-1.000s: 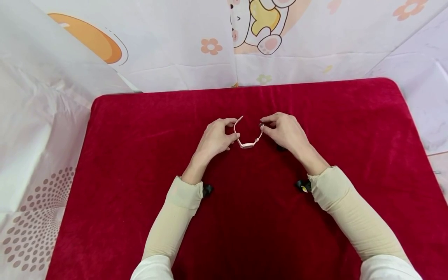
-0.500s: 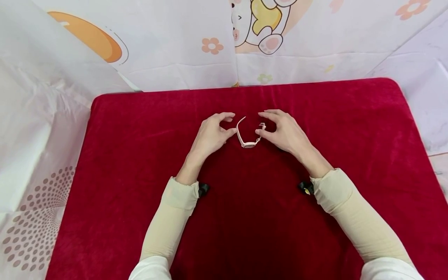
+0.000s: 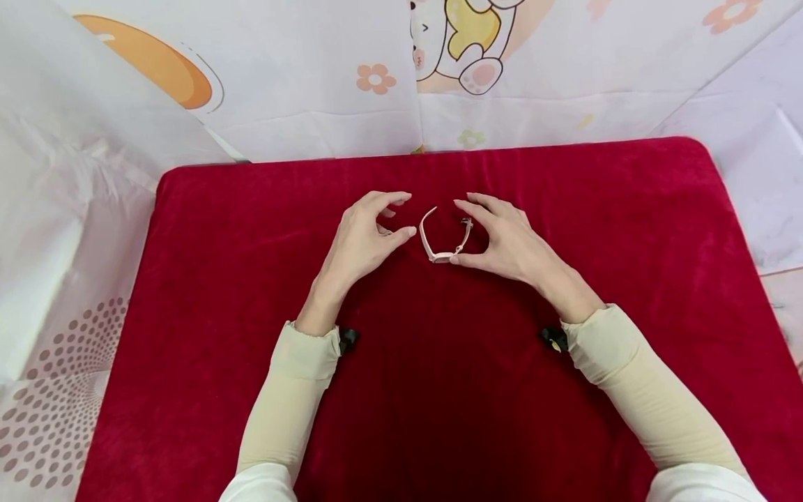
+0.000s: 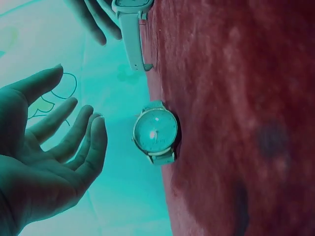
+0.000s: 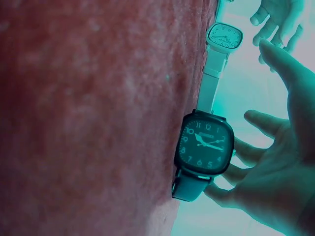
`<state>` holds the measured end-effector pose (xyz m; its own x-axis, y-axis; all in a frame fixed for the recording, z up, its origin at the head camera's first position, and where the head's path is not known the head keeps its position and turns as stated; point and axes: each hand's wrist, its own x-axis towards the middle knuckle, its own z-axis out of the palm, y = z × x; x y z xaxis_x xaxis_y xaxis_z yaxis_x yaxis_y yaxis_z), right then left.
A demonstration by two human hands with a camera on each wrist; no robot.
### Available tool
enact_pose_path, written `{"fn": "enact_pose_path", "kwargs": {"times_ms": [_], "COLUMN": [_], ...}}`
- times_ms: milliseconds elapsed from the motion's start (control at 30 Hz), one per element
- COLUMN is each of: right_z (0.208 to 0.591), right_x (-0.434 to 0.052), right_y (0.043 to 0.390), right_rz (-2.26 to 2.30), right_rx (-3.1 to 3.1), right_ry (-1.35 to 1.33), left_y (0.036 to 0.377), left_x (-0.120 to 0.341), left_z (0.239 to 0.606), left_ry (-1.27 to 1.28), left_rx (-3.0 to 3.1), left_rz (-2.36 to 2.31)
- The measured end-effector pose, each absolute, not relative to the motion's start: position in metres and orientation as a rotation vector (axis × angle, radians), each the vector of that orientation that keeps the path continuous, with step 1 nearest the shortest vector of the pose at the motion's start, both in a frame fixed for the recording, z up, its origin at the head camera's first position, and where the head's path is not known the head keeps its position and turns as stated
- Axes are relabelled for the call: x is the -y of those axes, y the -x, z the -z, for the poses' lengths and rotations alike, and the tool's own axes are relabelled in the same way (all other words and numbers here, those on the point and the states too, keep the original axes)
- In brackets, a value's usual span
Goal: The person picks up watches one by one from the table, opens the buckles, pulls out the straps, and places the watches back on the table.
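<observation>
A pale pink wristwatch (image 3: 426, 240) stands on its edge on the red cloth, its strap unbuckled and curved away at both ends. My left hand (image 3: 359, 240), fingers spread and loosely bent, is just left of it with a gap between. My right hand (image 3: 509, 240) arches over its right side; the thumb overlaps the dial's edge in the head view, but shows apart from the watch in the right wrist view. A round-dialled watch (image 4: 155, 131) sits near my left hand, and a black square-dialled watch (image 5: 204, 143) near my right fingers. Both are hidden in the head view.
A red velvet cloth (image 3: 439, 390) covers the table. White printed curtains (image 3: 301, 77) hang behind its far edge and along the left side. Both wrist views are tinted teal.
Both hands have let go of the pink watch's strap ends. My left hand has drawn back to the left; my right thumb has come down toward the dial. The watch has hardly moved.
</observation>
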<state>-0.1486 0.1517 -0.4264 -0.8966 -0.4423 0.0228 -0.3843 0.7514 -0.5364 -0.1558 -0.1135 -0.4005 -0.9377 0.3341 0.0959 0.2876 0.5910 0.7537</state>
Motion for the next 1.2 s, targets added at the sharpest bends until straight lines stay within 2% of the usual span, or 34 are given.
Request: {"fn": "enact_pose_path", "kwargs": {"times_ms": [467, 1200], "right_z": [0.421, 0.417], "right_x": [-0.146, -0.120], "right_y": [0.141, 0.144], "right_rz": [0.877, 0.869], "right_rx": [-2.902, -2.863], "right_ry": [0.844, 0.930], "left_y": [0.144, 0.150], "left_x": [0.133, 0.186], "left_z": [0.401, 0.411], "left_ry": [-0.629, -0.630], "left_rx": [-2.833, -2.714], "left_rz": [-1.016, -1.130]}}
